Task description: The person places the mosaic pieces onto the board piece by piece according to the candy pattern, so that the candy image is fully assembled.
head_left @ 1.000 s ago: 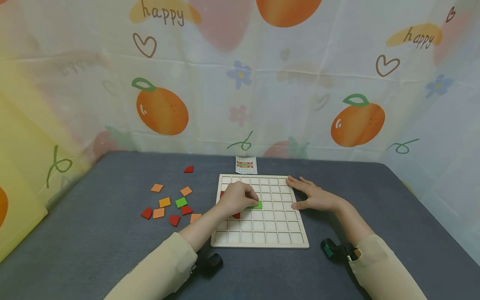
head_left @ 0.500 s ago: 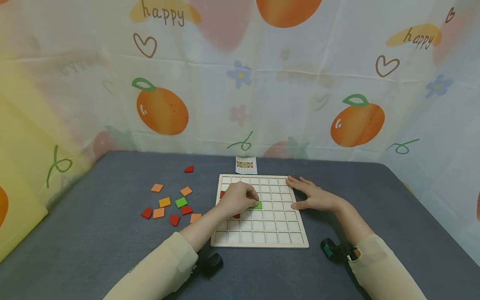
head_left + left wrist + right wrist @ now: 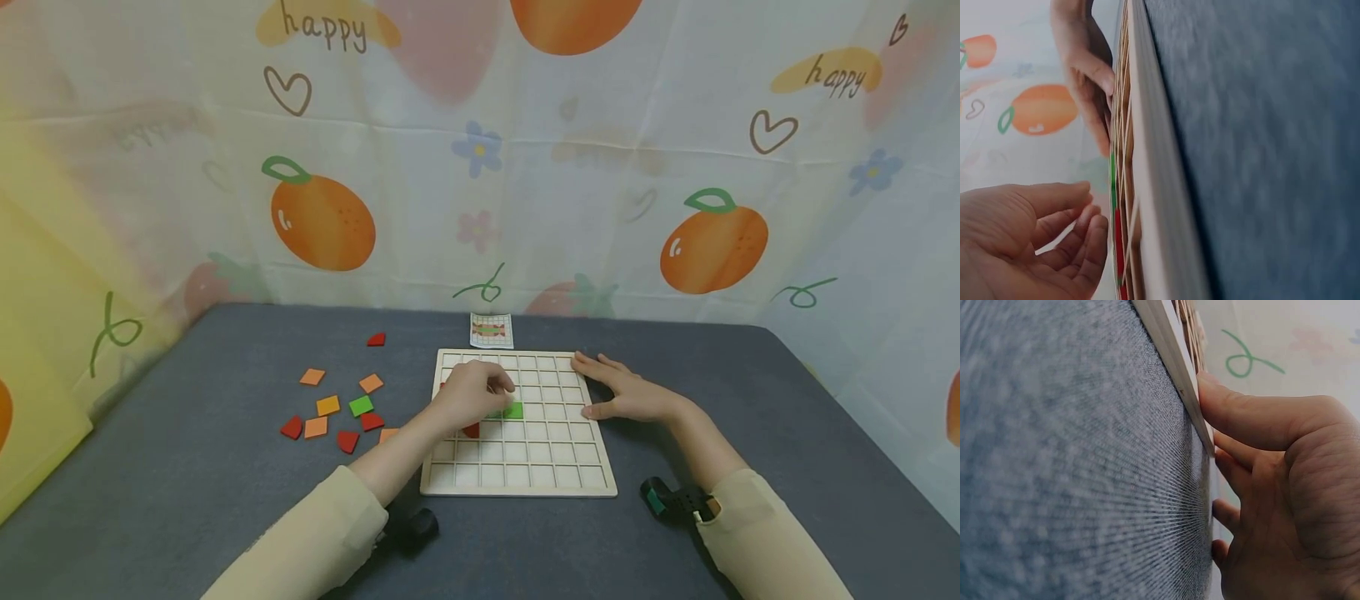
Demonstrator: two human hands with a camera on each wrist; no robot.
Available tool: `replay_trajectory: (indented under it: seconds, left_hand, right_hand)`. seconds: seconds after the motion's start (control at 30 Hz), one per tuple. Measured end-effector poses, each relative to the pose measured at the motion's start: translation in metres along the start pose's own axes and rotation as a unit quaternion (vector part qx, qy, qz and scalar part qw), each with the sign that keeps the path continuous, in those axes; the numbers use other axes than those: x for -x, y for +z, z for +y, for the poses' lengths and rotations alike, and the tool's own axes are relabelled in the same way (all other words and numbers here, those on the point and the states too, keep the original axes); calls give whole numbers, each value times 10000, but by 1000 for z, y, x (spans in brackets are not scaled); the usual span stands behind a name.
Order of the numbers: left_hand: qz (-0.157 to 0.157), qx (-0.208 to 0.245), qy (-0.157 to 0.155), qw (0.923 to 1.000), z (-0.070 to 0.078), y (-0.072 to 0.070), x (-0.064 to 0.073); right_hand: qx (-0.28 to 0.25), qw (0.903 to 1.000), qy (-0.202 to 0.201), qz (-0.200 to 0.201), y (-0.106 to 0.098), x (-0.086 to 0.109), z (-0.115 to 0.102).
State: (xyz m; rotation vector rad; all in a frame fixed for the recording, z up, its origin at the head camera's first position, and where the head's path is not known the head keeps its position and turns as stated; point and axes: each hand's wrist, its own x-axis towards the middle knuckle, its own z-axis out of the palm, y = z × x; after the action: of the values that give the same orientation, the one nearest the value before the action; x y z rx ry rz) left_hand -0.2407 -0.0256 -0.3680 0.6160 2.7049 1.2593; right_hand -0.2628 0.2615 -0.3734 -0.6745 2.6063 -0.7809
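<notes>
A white grid board (image 3: 555, 454) with a pale wooden frame lies on the table. My left hand (image 3: 471, 395) hovers just above its left half, fingers loosely bent with nothing between them; the left wrist view shows a gap between fingertips and board. Under and beside that hand, a green square tile (image 3: 513, 410) and a red piece (image 3: 471, 430) sit in the grid, partly covered by the hand. My right hand (image 3: 633, 395) rests at the board's right edge, fingers spread. In the right wrist view its thumb (image 3: 1241, 412) touches the frame.
Loose tiles lie left of the board: several orange squares (image 3: 316, 427), a green square (image 3: 361, 406) and several red rounded pieces (image 3: 347, 441). Behind the board is a small patterned card (image 3: 491, 331). A printed cloth (image 3: 420, 192) hangs at the table's back.
My left hand has risen slightly off the green tile and its fingertips have come away, baring more of the green. The right hand stays put.
</notes>
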Motion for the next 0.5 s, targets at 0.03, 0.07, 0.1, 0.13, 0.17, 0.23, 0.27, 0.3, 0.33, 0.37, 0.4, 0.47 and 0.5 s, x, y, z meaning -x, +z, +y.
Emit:
replay_trajectory:
  seconds: [0.03,0.07,0.1,0.13,0.17,0.23,0.27,0.3,0.33,0.37,0.4,0.47,0.5]
  left_hand:
    - [-19,29,-27,10000,-2,-2,0]
    - [-25,52,-49,10000,-4,-5,0]
    - [-33,75,-52,10000,-6,-7,0]
    - [-38,96,-53,9999,-8,-10,1]
    - [-47,115,-53,9999,-10,-13,1]
    - [-51,123,-48,9999,-13,-21,3]
    - [-49,122,-30,9999,-15,-24,4]
    - [-47,115,-26,9999,-16,-28,5]
    - [-41,117,-39,9999,-17,-31,6]
    - [-29,113,-73,9999,-18,-35,8]
    - [-22,94,-91,9999,-20,-38,9]
    - [10,52,-131,9999,-22,-46,11]
    - [31,21,-162,9999,-23,-49,12]
  right_hand:
    - [-4,10000,-9,7,0,0,0]
    - [-5,10000,-21,15,0,0,0]
    - [-6,10000,-34,22,0,1,0]
    - [-9,10000,-39,30,0,1,0]
    - [-10,10000,-45,36,0,1,0]
    - [-15,10000,-50,31,0,1,0]
    - [-16,10000,-50,31,0,1,0]
    - [-17,10000,-49,31,0,1,0]
    - [-19,10000,-49,30,0,1,0]
    - [-17,10000,-53,28,0,1,0]
    - [-18,10000,-56,24,0,1,0]
    - [-17,10000,-55,27,0,1,0]
    - [-18,10000,-53,27,0,1,0]
